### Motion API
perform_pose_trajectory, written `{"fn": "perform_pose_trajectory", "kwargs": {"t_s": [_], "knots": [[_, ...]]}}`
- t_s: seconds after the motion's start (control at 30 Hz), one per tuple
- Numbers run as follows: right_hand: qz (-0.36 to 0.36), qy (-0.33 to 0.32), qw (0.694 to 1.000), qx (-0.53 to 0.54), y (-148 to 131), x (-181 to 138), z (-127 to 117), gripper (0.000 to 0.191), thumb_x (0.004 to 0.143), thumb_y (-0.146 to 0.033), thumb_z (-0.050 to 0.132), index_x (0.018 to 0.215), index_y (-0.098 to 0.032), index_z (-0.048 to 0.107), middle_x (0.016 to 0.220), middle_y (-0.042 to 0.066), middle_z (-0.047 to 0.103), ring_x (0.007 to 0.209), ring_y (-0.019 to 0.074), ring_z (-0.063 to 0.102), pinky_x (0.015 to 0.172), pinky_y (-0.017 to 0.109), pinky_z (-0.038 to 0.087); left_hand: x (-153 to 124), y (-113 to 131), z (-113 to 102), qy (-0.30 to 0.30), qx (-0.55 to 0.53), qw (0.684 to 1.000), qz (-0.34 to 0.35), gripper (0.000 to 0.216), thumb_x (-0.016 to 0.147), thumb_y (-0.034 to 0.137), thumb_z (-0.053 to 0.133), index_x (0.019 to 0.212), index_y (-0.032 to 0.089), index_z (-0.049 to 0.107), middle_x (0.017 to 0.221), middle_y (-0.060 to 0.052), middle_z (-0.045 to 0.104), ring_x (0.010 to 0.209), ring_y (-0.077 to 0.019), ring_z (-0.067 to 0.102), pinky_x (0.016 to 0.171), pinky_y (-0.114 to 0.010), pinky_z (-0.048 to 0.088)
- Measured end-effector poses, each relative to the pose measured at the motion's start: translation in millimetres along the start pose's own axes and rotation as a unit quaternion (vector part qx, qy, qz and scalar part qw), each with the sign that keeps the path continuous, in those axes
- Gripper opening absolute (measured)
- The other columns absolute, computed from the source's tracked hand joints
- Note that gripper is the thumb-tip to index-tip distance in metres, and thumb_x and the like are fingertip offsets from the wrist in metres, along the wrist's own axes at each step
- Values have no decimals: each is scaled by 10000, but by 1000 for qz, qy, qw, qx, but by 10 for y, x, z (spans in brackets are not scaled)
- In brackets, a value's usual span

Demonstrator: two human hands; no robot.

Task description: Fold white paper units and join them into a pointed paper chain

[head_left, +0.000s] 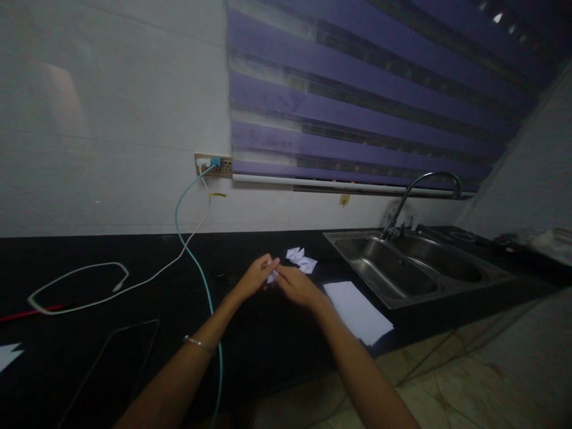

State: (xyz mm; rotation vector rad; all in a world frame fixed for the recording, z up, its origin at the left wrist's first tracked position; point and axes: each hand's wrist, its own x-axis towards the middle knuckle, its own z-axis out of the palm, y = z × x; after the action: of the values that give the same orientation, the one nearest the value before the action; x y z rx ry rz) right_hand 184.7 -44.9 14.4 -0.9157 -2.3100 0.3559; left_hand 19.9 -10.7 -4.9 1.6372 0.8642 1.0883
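My left hand (255,276) and my right hand (292,283) meet above the black counter, both closed on one small piece of folded white paper (270,276). Fingers cover most of that piece, so its exact shape is hidden. Just beyond my right hand lie a few folded paper pieces (306,264) with pointed corners. A stack of white paper sheets (357,312) rests to the right of my right forearm, near the counter's front edge.
A double steel sink (393,268) with a curved faucet (409,193) is set into the counter at right. A teal cable (202,271) and a white cable (152,277) run from the wall socket (227,167) across the black counter (179,322). White paper (8,356) lies far left.
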Motion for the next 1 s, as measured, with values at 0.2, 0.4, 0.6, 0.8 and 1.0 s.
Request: {"fn": "perform_pose_trajectory", "kwargs": {"t_s": [0.2,0.4,0.6,0.8,1.0], "knots": [[21,27,999,2,69,10,14,326,946,-281,364,836,-163,647,813,67,672,736,181,582,686,274,373,-61,68,18,-46,-24,998,18,404,772,478,610,1009,183,470,641,42,554,445,-73,507,353,-135,358],[33,86,995,-29,65,8,-27,279,924,-342,438,826,-178,641,802,57,626,739,170,537,682,278,360,-49,56,-47,-33,-20,999,36,350,756,463,639,864,154,517,651,37,539,450,-62,491,372,-155,402],[28,166,981,94,105,71,-3,208,873,-361,543,978,-192,603,943,62,560,852,169,526,724,276,415,-31,75,-135,-23,-17,998,59,326,750,440,656,808,125,594,757,-17,612,483,-75,537,447,-200,465],[67,168,950,255,265,87,34,227,787,-376,643,924,-198,603,967,50,580,850,175,578,711,286,479,-19,79,-189,-2,-28,998,57,309,744,411,672,827,116,636,798,-42,640,564,-110,585,539,-243,507],[115,164,917,344,297,80,21,226,747,-380,683,841,-179,641,772,25,621,583,147,593,557,278,484,-22,76,-138,-12,-22,997,74,270,765,345,661,942,147,610,936,-54,659,818,-160,638,724,-282,520]]}}
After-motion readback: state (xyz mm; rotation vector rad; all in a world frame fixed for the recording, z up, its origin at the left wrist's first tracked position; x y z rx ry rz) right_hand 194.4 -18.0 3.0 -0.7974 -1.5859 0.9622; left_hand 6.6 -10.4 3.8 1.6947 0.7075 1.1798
